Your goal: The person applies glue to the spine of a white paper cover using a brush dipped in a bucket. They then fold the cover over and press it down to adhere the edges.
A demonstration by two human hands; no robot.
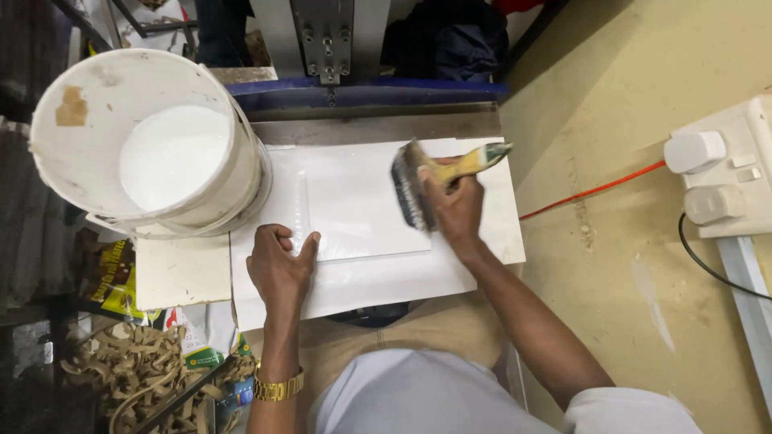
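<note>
The right hand is closed around the yellowish handle of a wide brush, whose dark bristles press down on the right end of a white sheet. The handle points up and to the right, toward the far right corner of the board beneath. That sheet lies on the larger white board, which rests across the person's lap and reaches to a metal ledge at its far edge. The left hand lies knuckles up with the fingers curled, holding nothing; its thumb and fingertips press on the near left corner of the sheet, with the heel of the hand on the board. A gold watch circles the left wrist. At the board's far left corner stands a white bucket, tilted toward the camera, with white liquid filling its lower part and a patch of brown tape on the inner wall. Just beside the board's left edge, under the bucket, lies a smaller cream panel. Below that, at the left, sit printed packets and a heap of tan strips. To the right, on the beige counter, an orange cable runs to a white socket block with two plugs in it, well apart from the brush.
</note>
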